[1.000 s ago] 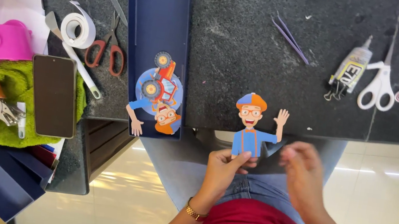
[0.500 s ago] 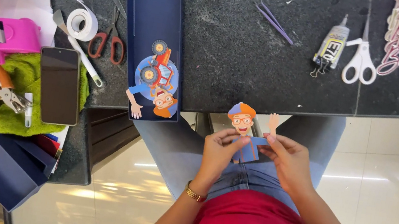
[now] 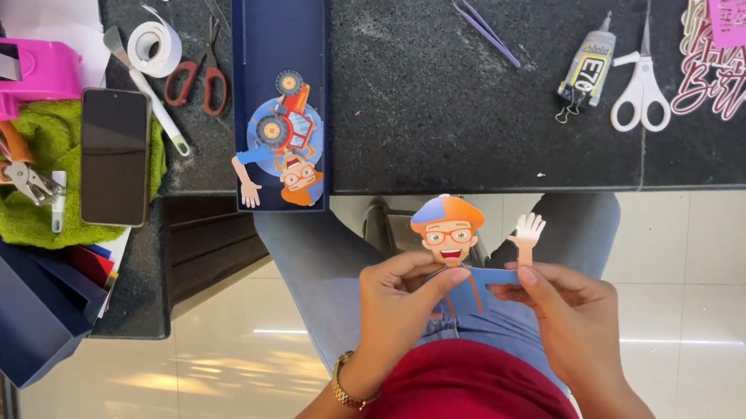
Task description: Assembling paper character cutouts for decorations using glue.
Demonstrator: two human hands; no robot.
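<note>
Both hands, left hand (image 3: 402, 295) and right hand (image 3: 565, 312), are pinching a paper cartoon figure (image 3: 460, 252) just off the tabletop's (image 3: 429, 100) near edge. White scissors (image 3: 643, 82) are lying near its far right corner.

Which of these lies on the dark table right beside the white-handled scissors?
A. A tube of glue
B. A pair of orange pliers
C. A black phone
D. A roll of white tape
A: the tube of glue lies just left of the white-handled scissors on the dark table, while tape, phone and pliers all sit far over at the table's left end.
</note>
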